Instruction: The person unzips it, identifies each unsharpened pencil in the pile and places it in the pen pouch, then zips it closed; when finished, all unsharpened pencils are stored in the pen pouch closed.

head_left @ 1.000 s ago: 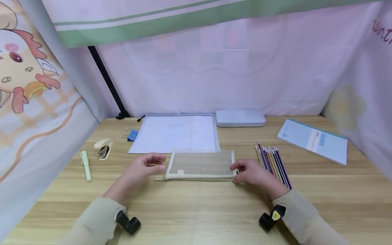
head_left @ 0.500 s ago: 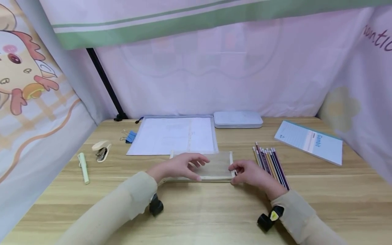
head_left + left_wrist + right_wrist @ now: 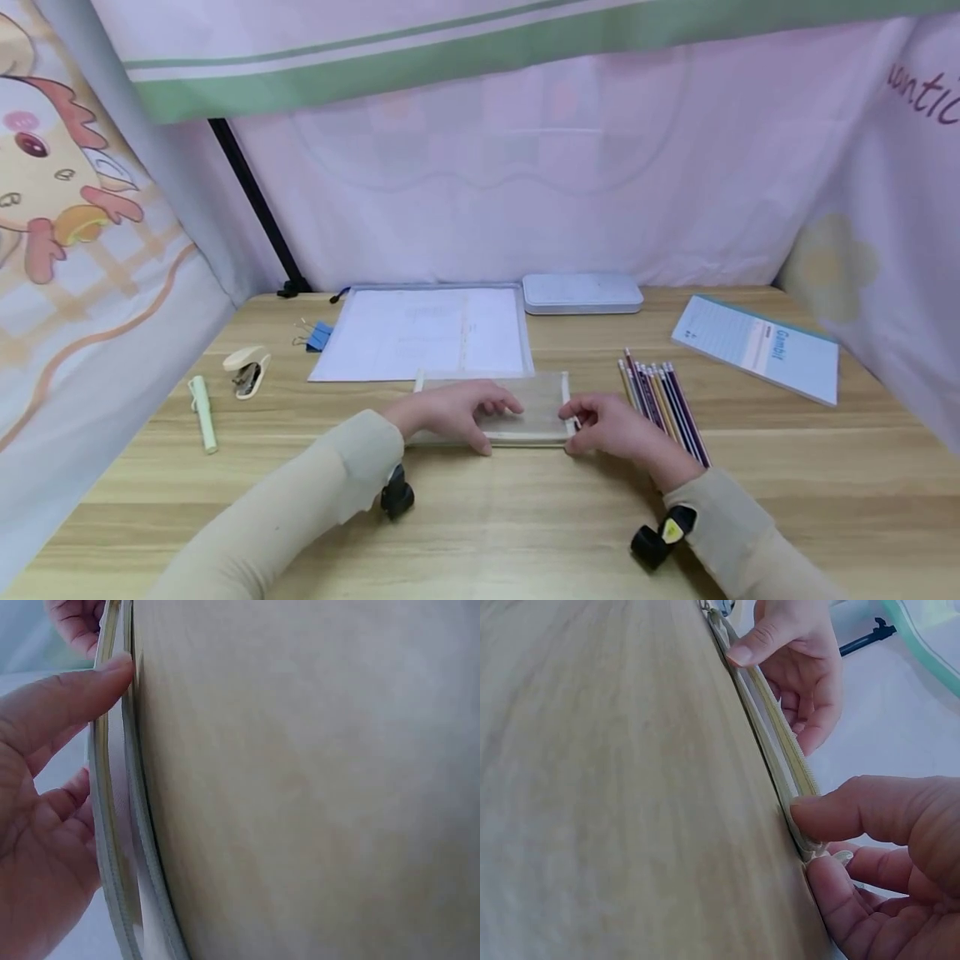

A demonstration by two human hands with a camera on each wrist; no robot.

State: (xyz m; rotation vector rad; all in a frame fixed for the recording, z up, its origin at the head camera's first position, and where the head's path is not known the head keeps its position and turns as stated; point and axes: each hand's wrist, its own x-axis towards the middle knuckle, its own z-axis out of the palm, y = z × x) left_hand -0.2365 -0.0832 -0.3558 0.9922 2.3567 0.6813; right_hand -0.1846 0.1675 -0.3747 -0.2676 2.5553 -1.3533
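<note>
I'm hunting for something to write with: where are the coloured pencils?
In the head view, the row of coloured pencils lies on the wooden table, just right of the right hand, before the blue notebook.

Left hand (image 3: 457,412) thumb and fingers pinching, right hand (image 3: 611,425) curled, pinching
</note>
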